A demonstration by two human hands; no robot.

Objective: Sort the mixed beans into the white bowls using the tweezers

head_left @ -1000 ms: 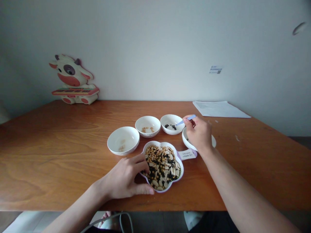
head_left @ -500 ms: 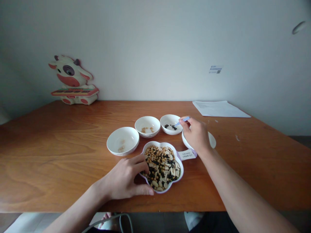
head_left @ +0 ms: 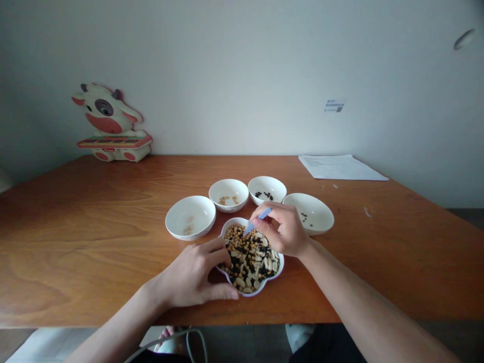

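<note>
My right hand (head_left: 282,229) pinches light-purple tweezers (head_left: 260,218), their tip down at the beans in a flower-shaped bowl (head_left: 282,267). This bowl is white inside with a purple edge and holds mixed peanuts, yellow beans, black beans and small green ones. Its handle is hidden behind my right hand and forearm. My left hand (head_left: 200,272) grips the bowl's left rim, fingers over the edge and thumb along the near side. Behind it, white bowls curve in an arc: one with pale peanuts (head_left: 189,224), one with yellow beans (head_left: 229,200), one with black beans (head_left: 263,195).
A fourth white bowl (head_left: 321,214) at the right holds a few small dark-green beans. A cow-shaped toy keyboard (head_left: 113,123) stands at the back left of the wooden table (head_left: 94,242). Papers (head_left: 342,167) lie at the back right, against the wall.
My right hand has come back from the black-bean bowl to the flower-shaped bowl with the tweezers. The right-hand white bowl is now uncovered. My left hand stays on the rim.
</note>
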